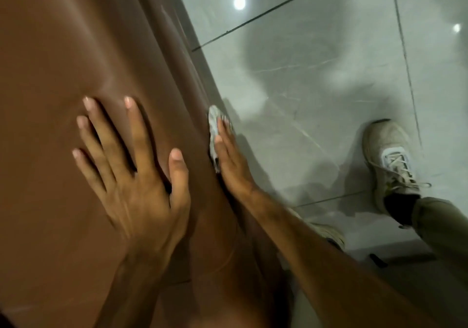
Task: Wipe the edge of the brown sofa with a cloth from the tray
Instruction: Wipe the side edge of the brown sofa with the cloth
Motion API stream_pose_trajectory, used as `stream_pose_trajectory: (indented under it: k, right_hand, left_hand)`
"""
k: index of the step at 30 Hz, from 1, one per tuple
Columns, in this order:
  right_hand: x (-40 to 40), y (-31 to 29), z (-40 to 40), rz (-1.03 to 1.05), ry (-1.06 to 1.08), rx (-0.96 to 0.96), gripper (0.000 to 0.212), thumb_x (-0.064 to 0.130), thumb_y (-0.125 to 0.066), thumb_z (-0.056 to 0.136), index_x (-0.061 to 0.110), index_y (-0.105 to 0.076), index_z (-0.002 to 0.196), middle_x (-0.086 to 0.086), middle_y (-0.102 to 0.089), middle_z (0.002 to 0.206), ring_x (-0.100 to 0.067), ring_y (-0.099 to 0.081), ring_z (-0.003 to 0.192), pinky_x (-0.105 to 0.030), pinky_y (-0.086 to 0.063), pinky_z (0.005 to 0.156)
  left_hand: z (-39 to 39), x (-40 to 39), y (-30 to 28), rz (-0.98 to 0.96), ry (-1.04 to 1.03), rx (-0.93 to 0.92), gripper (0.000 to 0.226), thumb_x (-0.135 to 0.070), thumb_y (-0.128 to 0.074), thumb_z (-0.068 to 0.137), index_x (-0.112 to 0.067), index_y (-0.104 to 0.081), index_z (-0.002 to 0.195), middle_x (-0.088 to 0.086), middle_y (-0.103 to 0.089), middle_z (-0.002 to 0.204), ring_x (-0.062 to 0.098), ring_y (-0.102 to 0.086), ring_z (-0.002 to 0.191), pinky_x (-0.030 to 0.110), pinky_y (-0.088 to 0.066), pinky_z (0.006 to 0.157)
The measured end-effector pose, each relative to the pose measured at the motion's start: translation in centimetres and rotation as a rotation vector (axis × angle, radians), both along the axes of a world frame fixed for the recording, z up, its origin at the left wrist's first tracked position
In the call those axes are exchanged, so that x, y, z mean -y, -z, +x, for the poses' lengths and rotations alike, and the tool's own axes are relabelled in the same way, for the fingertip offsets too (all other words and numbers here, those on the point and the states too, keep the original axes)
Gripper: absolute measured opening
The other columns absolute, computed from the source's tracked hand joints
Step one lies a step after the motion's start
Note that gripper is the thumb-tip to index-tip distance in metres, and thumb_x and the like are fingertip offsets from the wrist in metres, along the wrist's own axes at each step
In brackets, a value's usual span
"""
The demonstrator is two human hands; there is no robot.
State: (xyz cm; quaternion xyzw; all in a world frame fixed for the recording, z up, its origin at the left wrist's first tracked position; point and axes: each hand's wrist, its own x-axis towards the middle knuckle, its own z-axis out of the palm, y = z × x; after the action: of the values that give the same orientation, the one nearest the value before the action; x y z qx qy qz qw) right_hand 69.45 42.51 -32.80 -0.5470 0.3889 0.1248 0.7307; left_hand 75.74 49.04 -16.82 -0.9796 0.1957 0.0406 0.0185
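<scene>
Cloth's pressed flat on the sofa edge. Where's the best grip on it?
Probably the bunched end of the cloth showing beyond the fingertips of the right hand, approached from the floor side: the rest is pinned against the sofa under that flat hand.

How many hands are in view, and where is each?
2. The left hand lies flat on the brown sofa; the right hand presses the cloth against its edge.

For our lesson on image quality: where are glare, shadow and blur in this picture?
Head view: two round light glares on the glossy floor; a soft shadow across its tiles; the cloth under the right hand is blurred.
</scene>
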Motion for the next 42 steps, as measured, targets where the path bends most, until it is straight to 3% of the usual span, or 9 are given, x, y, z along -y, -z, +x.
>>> stream_pose_trajectory:
  k: [4, 7, 12, 18, 22, 28, 33, 37, 42]
  right_hand:
    - [-0.4, 1.5, -1.7, 0.112, 0.058, -0.161, 0.052, 0.033, -0.030, 0.116, 0.029, -0.021, 0.167, 0.010, -0.011, 0.178, -0.008, -0.006, 0.166, -0.033, -0.003, 0.136]
    - [-1.5, -1.5, -6.0, 0.195, 0.054, -0.261, 0.054, 0.036, -0.034, 0.115, 0.038, -0.016, 0.166, 0.015, -0.003, 0.178, -0.009, -0.001, 0.166, -0.041, -0.001, 0.137]
    - [0.4, -2.7, 1.0, 0.081, -0.025, -0.027, 0.051, 0.060, -0.030, 0.106, 0.077, -0.009, 0.149, 0.031, -0.003, 0.174, 0.006, 0.003, 0.162, -0.034, -0.003, 0.135]
    - [1.7, 2.8, 3.0, 0.097, 0.035, -0.118, 0.052, 0.038, -0.037, 0.114, 0.037, -0.026, 0.165, 0.014, -0.019, 0.177, -0.006, -0.011, 0.165, -0.038, -0.007, 0.137]
    - [0.1, -1.4, -3.3, 0.187, 0.000, -0.254, 0.054, 0.037, -0.037, 0.115, 0.041, -0.018, 0.165, 0.013, -0.008, 0.178, -0.011, -0.005, 0.167, -0.047, -0.008, 0.137]
    - [4.9, -1.8, 12.1, 0.007, -0.047, 0.068, 0.050, 0.047, -0.031, 0.112, 0.071, -0.009, 0.151, 0.032, -0.004, 0.172, -0.003, 0.000, 0.165, -0.039, -0.004, 0.136]
    - [5.7, 2.7, 14.5, 0.079, 0.056, -0.120, 0.052, 0.041, -0.036, 0.114, 0.041, -0.025, 0.164, 0.017, -0.018, 0.175, -0.007, -0.014, 0.164, -0.036, -0.011, 0.135]
    - [4.2, -1.7, 9.2, 0.137, 0.071, -0.222, 0.049, 0.034, -0.036, 0.115, 0.044, -0.024, 0.162, 0.025, -0.017, 0.172, -0.003, -0.015, 0.163, -0.041, -0.009, 0.137]
    - [8.2, -1.3, 21.9, -0.012, -0.054, 0.100, 0.057, 0.045, -0.028, 0.112, 0.039, -0.016, 0.167, 0.011, -0.010, 0.179, -0.010, -0.006, 0.167, -0.043, -0.009, 0.137]
  left_hand:
    - [0.9, 0.3, 0.1, 0.017, -0.003, -0.010, 0.073, -0.048, -0.036, 0.111, -0.022, -0.017, 0.176, 0.025, -0.011, 0.183, 0.042, -0.008, 0.171, 0.061, -0.009, 0.139]
    - [0.9, 0.8, -0.9, 0.040, -0.025, -0.075, 0.075, -0.045, -0.038, 0.110, -0.020, -0.016, 0.176, 0.025, -0.007, 0.183, 0.042, -0.006, 0.172, 0.065, -0.011, 0.139]
    - [4.9, 2.4, -0.7, 0.012, -0.049, -0.013, 0.075, -0.044, -0.042, 0.110, -0.019, -0.017, 0.176, 0.023, -0.009, 0.184, 0.039, -0.008, 0.172, 0.064, -0.011, 0.139]
    - [5.8, 2.9, 0.2, -0.024, -0.072, 0.044, 0.073, -0.046, -0.040, 0.112, -0.017, -0.020, 0.175, 0.025, -0.016, 0.182, 0.040, -0.014, 0.171, 0.062, -0.014, 0.139]
    - [10.3, 4.5, -0.8, 0.002, -0.045, -0.036, 0.080, -0.041, -0.051, 0.109, -0.017, -0.016, 0.176, 0.026, -0.008, 0.183, 0.041, -0.007, 0.172, 0.063, -0.009, 0.139]
    - [19.7, 8.2, 0.7, -0.016, -0.025, 0.162, 0.077, -0.046, -0.044, 0.106, -0.022, -0.021, 0.176, 0.020, -0.019, 0.183, 0.036, -0.018, 0.171, 0.062, -0.017, 0.140]
    - [19.6, 7.6, 2.7, 0.039, -0.033, 0.187, 0.075, -0.050, -0.038, 0.108, -0.021, -0.022, 0.175, 0.022, -0.025, 0.181, 0.039, -0.024, 0.169, 0.066, -0.024, 0.135]
    - [19.3, 8.2, 2.3, 0.093, -0.046, 0.180, 0.074, -0.048, -0.037, 0.110, -0.019, -0.018, 0.176, 0.024, -0.022, 0.181, 0.038, -0.019, 0.171, 0.063, -0.019, 0.139]
    - [19.8, 7.8, 3.3, 0.098, -0.038, 0.186, 0.075, -0.051, -0.033, 0.108, -0.020, -0.019, 0.176, 0.025, -0.024, 0.180, 0.039, -0.020, 0.170, 0.063, -0.017, 0.138]
